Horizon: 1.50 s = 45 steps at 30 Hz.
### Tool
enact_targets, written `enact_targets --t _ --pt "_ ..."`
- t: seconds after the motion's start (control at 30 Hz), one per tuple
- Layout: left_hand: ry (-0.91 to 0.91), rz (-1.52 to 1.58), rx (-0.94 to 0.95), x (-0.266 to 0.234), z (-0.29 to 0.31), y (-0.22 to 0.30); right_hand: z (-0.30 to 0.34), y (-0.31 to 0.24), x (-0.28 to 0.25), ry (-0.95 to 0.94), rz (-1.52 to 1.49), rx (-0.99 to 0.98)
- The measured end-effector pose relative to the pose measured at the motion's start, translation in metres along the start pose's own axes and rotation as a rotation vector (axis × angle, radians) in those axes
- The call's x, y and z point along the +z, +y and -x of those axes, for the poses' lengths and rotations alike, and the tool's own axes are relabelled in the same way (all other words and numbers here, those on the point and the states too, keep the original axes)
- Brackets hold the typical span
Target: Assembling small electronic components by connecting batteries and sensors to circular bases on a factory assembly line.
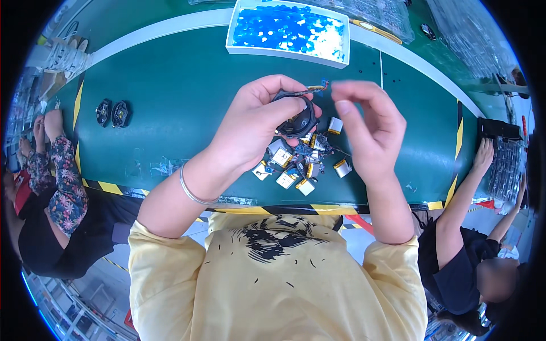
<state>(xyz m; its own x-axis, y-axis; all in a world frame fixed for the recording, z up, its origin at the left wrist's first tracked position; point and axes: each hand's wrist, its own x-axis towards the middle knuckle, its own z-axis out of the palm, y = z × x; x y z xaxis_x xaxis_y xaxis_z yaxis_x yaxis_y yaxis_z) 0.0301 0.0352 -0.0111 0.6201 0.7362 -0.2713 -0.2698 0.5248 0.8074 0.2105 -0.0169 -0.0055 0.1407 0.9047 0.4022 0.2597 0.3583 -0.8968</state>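
Note:
My left hand point(250, 116) grips a round black plastic housing point(300, 126), its thumb lying across the inside. Short wires with a small blue piece point(324, 84) stick out past the housing's upper edge. To the right, my right hand point(372, 122) is raised close to those wires, thumb and forefinger bent and a little apart. Its forefinger is blurred, and nothing shows between the fingertips. Below the housing, several silver battery cells point(286, 179) with yellow tape lie in a loose pile, mixed with dark wired parts point(307, 152).
A white box point(287, 55) of small blue and white pieces stands at the back, yellow-handled tool point(378, 31) beside it. Two open black housings point(119, 114) lie on the green table point(170, 91) at left. Co-workers sit on both sides; striped tape marks the edges.

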Motion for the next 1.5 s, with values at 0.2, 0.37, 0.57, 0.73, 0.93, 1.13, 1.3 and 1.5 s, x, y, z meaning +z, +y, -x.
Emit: enact_targets --t 0.2,0.37,0.57,0.73,0.93,1.13,1.3,1.5 --pt "-0.013 -0.249 0.149 0.01 -0.004 -0.016 -0.017 -0.001 -0.018 -0.144 0.325 -0.168" --pt "0.123 -1.194 0.555 0.014 -0.003 -0.012 -0.017 -0.005 -0.135 -0.125 0.388 0.232" --pt "0.115 -1.63 0.637 0.029 0.001 -0.022 -0.021 0.008 -0.129 0.186 1.024 0.162" --pt "0.02 -1.327 0.547 0.024 -0.003 -0.024 -0.014 0.005 -0.072 -0.203 0.641 0.052" --pt "0.057 -0.253 0.253 0.015 -0.004 -0.003 0.004 0.004 -0.019 -0.509 -0.038 0.312" --pt "0.096 -0.142 0.14 0.0 0.0 0.006 -0.005 0.0 -0.018 -0.598 0.115 0.387" --pt "0.089 -0.288 0.2 0.012 0.001 -0.003 -0.003 0.004 -0.003 -0.15 -0.123 0.224" --pt "0.085 -0.459 0.228 0.015 0.006 -0.009 -0.002 -0.002 -0.002 -0.146 0.235 -0.038"
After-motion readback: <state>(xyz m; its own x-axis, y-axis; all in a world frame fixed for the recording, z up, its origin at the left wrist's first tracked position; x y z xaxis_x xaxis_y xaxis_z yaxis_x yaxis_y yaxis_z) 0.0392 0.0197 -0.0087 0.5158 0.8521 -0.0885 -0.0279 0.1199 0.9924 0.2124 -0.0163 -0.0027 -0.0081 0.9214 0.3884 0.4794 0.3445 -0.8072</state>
